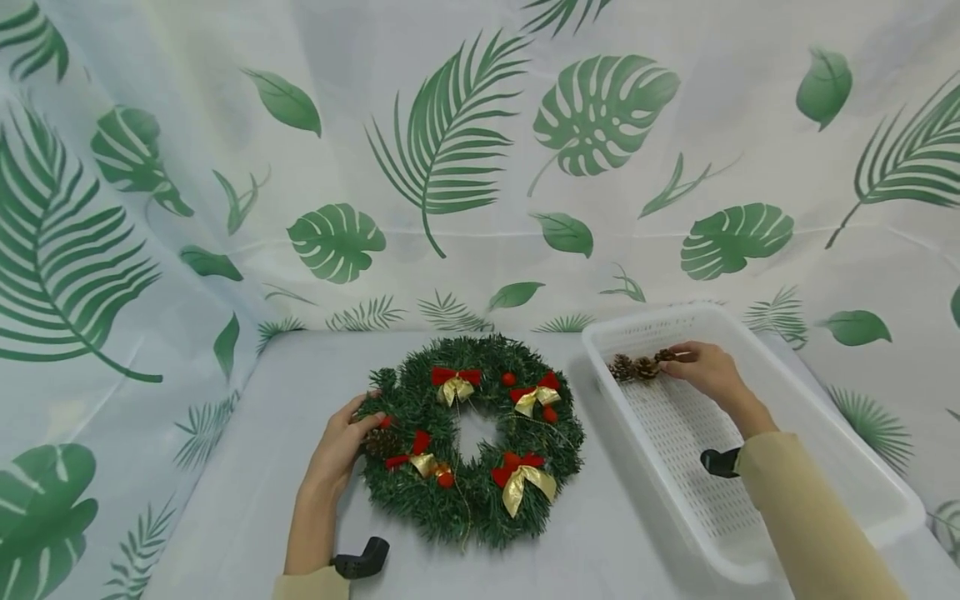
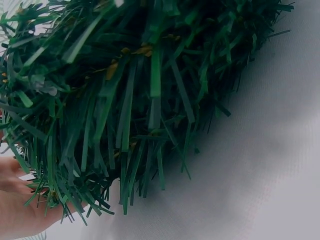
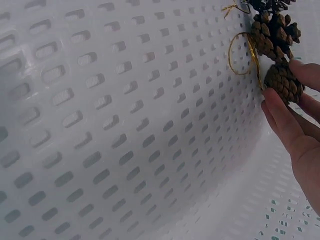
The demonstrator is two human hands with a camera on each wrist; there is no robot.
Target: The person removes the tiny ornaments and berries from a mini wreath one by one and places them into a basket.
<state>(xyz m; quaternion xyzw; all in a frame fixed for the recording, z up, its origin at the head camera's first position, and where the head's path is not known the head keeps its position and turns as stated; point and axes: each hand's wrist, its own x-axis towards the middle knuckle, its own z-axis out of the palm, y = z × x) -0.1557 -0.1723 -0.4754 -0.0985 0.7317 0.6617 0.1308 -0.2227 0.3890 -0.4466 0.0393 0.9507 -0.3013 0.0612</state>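
Near side: beige sleeves [image 1: 817, 517], with a small black device [image 1: 363, 558] at the left wrist and another at the right. Pale grey fabric surface to the table [image 1: 247, 467], softly shadowed beneath the greenery. Midway between left and right edges, flat on the table, a green wreath [image 1: 480, 487] dressed with red-and-gold bows. At its left side, the left grip [image 1: 337, 446] clamped on the wreath, thumb on top. Along the table's right edge, reaching toward the far edge, a white perforated basket [image 1: 697, 425]. Inside, near the basket's far left corner, two pine cones [image 1: 646, 367] in a row with a third cone [image 1: 663, 356], pinched in the right grip [image 1: 708, 371]; beside it, a loop of gold cord [image 3: 256, 62]. Beyond the far edge and past both side edges, pale hanging sheeting [image 1: 480, 275] printed with green fronds and leaves.
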